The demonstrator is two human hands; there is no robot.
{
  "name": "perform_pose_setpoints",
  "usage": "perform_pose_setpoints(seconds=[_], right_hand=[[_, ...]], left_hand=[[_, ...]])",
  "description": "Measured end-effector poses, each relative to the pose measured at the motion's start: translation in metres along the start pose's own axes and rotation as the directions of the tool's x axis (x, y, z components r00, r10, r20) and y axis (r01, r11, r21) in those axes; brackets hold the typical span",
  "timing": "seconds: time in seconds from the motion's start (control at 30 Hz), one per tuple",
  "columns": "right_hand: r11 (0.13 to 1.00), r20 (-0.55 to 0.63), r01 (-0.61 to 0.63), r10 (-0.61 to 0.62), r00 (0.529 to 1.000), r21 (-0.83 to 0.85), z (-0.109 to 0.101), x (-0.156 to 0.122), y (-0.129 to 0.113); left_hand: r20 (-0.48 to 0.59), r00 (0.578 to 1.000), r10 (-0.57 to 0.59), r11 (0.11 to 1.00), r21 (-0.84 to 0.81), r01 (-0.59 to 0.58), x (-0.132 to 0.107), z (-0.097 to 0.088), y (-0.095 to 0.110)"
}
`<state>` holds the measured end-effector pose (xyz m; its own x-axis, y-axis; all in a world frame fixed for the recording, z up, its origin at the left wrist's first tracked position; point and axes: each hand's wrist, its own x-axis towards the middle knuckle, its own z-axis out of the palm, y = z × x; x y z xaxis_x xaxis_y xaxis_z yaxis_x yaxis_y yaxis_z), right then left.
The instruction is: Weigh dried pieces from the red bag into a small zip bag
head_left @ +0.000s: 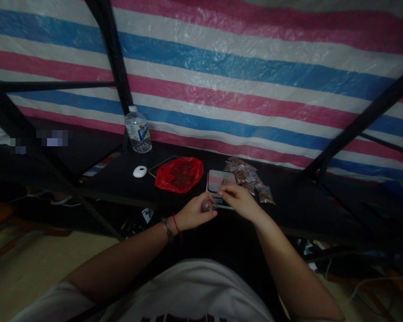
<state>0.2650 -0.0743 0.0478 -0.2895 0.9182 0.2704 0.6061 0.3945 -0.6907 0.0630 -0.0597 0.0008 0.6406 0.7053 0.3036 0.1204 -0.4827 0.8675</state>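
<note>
My left hand point(195, 212) is curled around a small clear plastic bag point(208, 205), just in front of the digital scale point(213, 182). Over the scale's near right corner is my right hand point(239, 199), its fingertips pinched together; what they hold, if anything, is too small to make out. A few small brownish bits point(226, 180) show on the scale's plate by those fingers. Right of the scale lies a pile of small clear bags point(245, 173) filled with brown pieces. An opened red plastic bag point(179, 175) with dark contents rests to the left.
A clear water bottle point(139, 129) stands at the back left of the black table point(290, 197). Nearby are a white oval device point(140, 171) and a flat thin-edged object partly under the red bag. Black metal posts point(116, 58) frame a striped plastic sheet point(221, 80).
</note>
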Motion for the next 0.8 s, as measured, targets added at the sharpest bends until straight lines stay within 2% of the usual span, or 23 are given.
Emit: perform_pose_setpoints(seconds=[0.07,0.17,0.23,0.4,0.53,0.67,0.8], right_hand=[[0.995,-0.178,-0.057,0.042,0.983,-0.083,-0.005,0.006,0.02],[0.962,-0.4,-0.165,0.067,0.914,-0.216,-0.008,0.017,0.055],[0.939,-0.449,-0.23,0.095,0.889,-0.257,-0.007,0.025,0.075],[0.937,-0.407,-0.244,0.127,0.905,-0.249,0.001,0.038,0.101],[0.961,-0.412,-0.244,0.173,0.895,-0.127,0.004,0.041,0.094],[0.999,-0.363,-0.047,0.053,0.93,0.024,0.008,0.038,0.063],[0.975,-0.229,0.084,-0.036,0.973,0.204,0.014,0.027,0.027]], left_hand=[[-0.011,1.0,-0.017,0.996,-0.09,0.016,0.0,0.0,-0.002],[-0.049,0.999,-0.021,0.987,-0.162,0.012,0.001,0.001,-0.005],[-0.056,0.998,-0.024,0.985,-0.17,0.014,0.001,0.001,-0.007],[-0.074,0.996,-0.056,0.986,-0.159,0.044,0.002,-0.002,-0.012],[-0.121,0.991,-0.055,0.993,-0.107,0.042,0.004,-0.006,-0.013],[-0.183,0.982,-0.055,0.997,-0.055,0.045,0.007,-0.01,-0.012],[-0.266,0.961,-0.073,0.993,0.074,0.096,0.007,-0.013,-0.009]])
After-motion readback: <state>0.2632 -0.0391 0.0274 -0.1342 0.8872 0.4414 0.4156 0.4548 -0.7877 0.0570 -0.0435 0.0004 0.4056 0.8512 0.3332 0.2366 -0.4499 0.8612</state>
